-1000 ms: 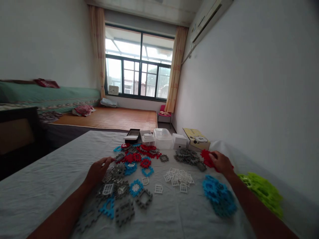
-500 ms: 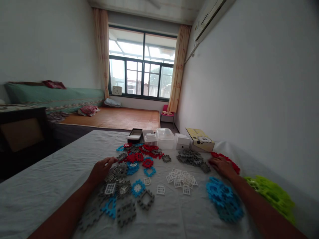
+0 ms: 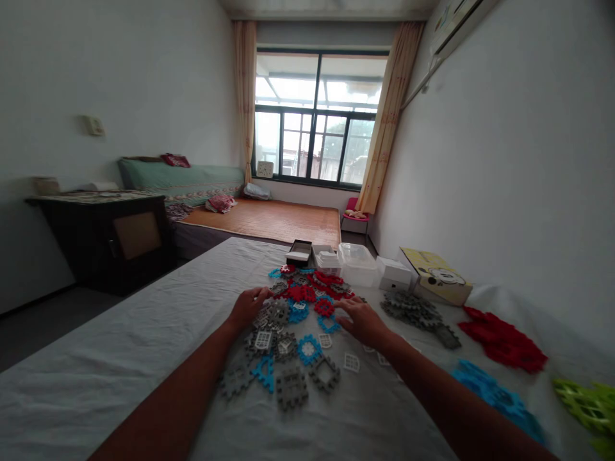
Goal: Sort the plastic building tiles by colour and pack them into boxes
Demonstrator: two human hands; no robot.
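Note:
My left hand [image 3: 248, 307] rests at the left edge of a mixed pile of toothed plastic building pieces, its fingers loosely stretched toward the grey pieces [image 3: 278, 312] and red pieces [image 3: 302, 293]. Nothing shows in it. On the pile's right side, my right hand [image 3: 364, 321] reaches in with fingers apart, close to a red ring-shaped piece [image 3: 324, 307] and a blue square frame piece [image 3: 329, 323]. I cannot tell whether its fingertips touch them. Small white window pieces [image 3: 351, 363] lie near and partly under my right forearm.
Sorted piles of grey [image 3: 413, 310], red [image 3: 502, 339], blue [image 3: 494, 397] and lime-green pieces [image 3: 589, 403] lie at the right. Behind stand a black box [image 3: 299, 253], a clear plastic tub [image 3: 358, 262], a white box [image 3: 394, 274] and a yellow carton [image 3: 435, 275].
My right hand has moved left from the red pile to the right side of the mixed pile. My left hand stays at that pile's left edge. The view has turned left.

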